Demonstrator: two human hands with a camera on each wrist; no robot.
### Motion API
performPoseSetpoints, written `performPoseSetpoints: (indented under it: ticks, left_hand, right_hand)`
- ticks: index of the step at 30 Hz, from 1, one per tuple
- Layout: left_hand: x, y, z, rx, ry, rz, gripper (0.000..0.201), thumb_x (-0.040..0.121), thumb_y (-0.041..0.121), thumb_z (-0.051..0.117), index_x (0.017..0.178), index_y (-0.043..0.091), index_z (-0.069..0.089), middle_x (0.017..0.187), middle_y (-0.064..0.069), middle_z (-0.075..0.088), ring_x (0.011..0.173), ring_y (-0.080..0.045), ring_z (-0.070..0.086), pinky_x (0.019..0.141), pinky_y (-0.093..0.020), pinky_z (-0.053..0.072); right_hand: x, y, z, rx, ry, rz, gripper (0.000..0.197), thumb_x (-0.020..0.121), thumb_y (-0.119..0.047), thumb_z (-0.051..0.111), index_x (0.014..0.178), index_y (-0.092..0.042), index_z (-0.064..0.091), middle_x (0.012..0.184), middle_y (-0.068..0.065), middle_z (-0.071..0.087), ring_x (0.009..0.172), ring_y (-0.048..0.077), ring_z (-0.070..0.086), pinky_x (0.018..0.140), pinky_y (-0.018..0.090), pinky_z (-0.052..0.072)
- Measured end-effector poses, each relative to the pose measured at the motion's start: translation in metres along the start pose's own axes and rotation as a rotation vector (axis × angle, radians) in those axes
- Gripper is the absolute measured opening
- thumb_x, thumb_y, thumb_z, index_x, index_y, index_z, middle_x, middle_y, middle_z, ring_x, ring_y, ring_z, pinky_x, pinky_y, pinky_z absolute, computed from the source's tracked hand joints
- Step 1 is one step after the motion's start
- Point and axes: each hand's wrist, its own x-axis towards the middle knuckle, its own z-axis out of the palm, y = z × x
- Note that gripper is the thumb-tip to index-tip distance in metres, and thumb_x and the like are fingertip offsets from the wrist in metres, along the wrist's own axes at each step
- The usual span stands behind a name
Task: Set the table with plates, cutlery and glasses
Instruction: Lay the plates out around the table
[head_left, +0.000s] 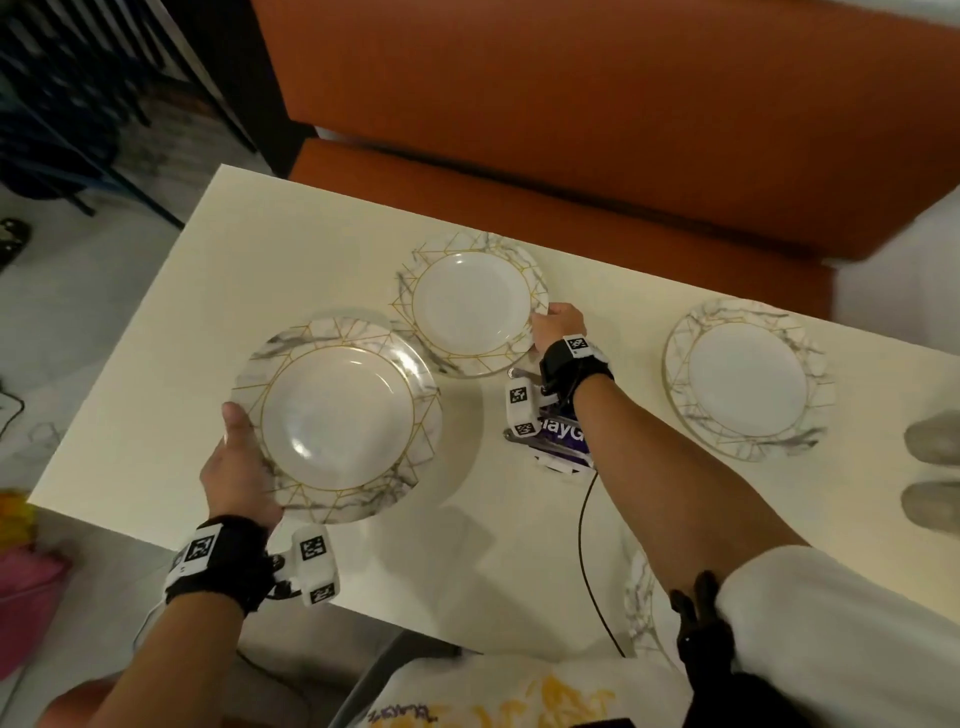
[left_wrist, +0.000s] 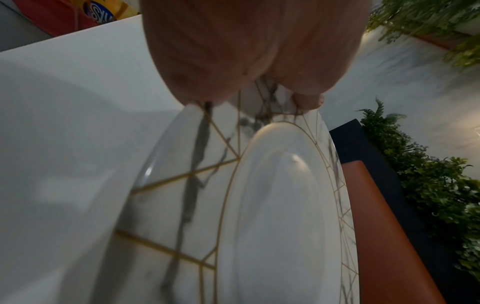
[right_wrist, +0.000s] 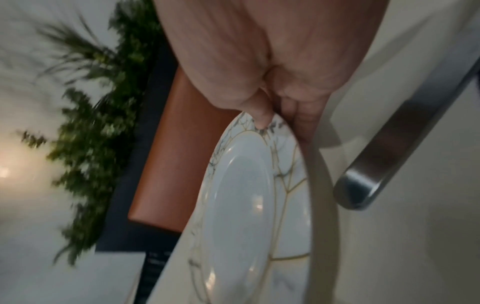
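Observation:
My left hand (head_left: 236, 457) grips the near-left rim of a marble-patterned plate with gold lines (head_left: 337, 418), held above the cream table (head_left: 156, 338); the left wrist view shows the thumb on that plate's rim (left_wrist: 272, 185). My right hand (head_left: 558, 325) pinches the right rim of a second such plate (head_left: 470, 304) at the table's far middle, thumb on top in the right wrist view, where this plate (right_wrist: 246, 205) sits low over the table. A third plate (head_left: 745, 379) lies flat at the right. No cutlery or glasses are in sight.
An orange bench (head_left: 571, 130) runs along the table's far side. Another plate's rim (head_left: 641, 597) shows at the near edge under my right arm. A black cable (head_left: 589, 561) trails across the near table. A metal bar (right_wrist: 402, 144) shows in the right wrist view.

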Motion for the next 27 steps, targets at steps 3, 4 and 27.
performPoseSetpoints:
  ticks: [3,4,27]
  left_hand:
    - [0.002,0.002,0.0,-0.011,-0.003,0.02,0.08,0.084,0.086,0.051,0.127,0.021,0.069,0.117,-0.006,0.074,0.103,-0.027,0.07,0.077,-0.034,0.056]
    - [0.003,0.003,0.0,-0.009,-0.003,0.03,0.081,0.084,0.087,0.05,0.127,0.021,0.07,0.118,-0.006,0.074,0.105,-0.027,0.07,0.08,-0.034,0.055]
    - [0.001,-0.002,0.001,0.037,-0.06,0.066,0.077,0.098,0.075,0.038,0.132,0.012,0.066,0.113,-0.009,0.07,0.08,-0.013,0.064,0.05,-0.02,0.049]
  right_hand:
    - [-0.004,-0.008,0.005,-0.065,0.023,-0.016,0.009,0.089,-0.014,0.065,0.08,-0.014,0.064,0.082,0.007,0.066,0.077,0.026,0.063,0.07,0.031,0.054]
    - [-0.003,-0.011,0.007,-0.077,0.028,-0.016,0.008,0.087,-0.012,0.066,0.078,-0.012,0.066,0.08,0.007,0.066,0.075,0.027,0.062,0.065,0.031,0.055]
    - [-0.069,-0.017,-0.003,-0.166,-0.013,-0.277,0.027,0.092,-0.009,0.055,0.117,-0.013,0.064,0.115,0.007,0.067,0.097,0.021,0.065,0.08,0.029,0.055]
